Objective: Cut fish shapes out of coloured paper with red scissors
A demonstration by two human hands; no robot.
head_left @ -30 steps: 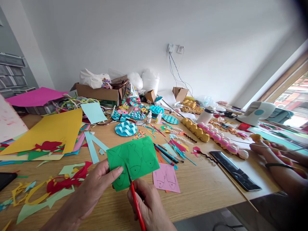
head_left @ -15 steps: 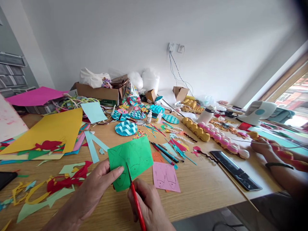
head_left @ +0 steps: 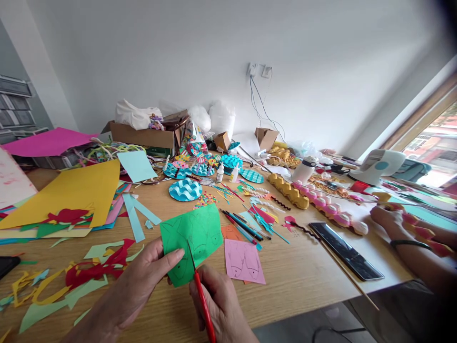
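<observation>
My left hand (head_left: 152,267) pinches the lower left edge of a green sheet of paper (head_left: 205,231), thumb on top. Fish outlines are drawn on the sheet in pencil. In my right hand (head_left: 223,302) is a pair of red-handled scissors (head_left: 203,302), its dark blade lying across the lower part of the green paper. My fingers hide part of the handles. On the table just right of the paper lies a pink sheet (head_left: 244,260) with two drawn fish, partly covering an orange piece (head_left: 231,233).
Paper scraps (head_left: 94,271) lie at the left, below a large yellow sheet (head_left: 82,190). Pens (head_left: 250,226) lie beyond the pink sheet. At the right are a tablet (head_left: 346,250), a thin stick (head_left: 350,274), and another person's hand (head_left: 387,216) holding painted egg-carton strips.
The view has shifted slightly, so the table's contents sit a little further left. My hands, the green paper and the scissors keep nearly the same position.
</observation>
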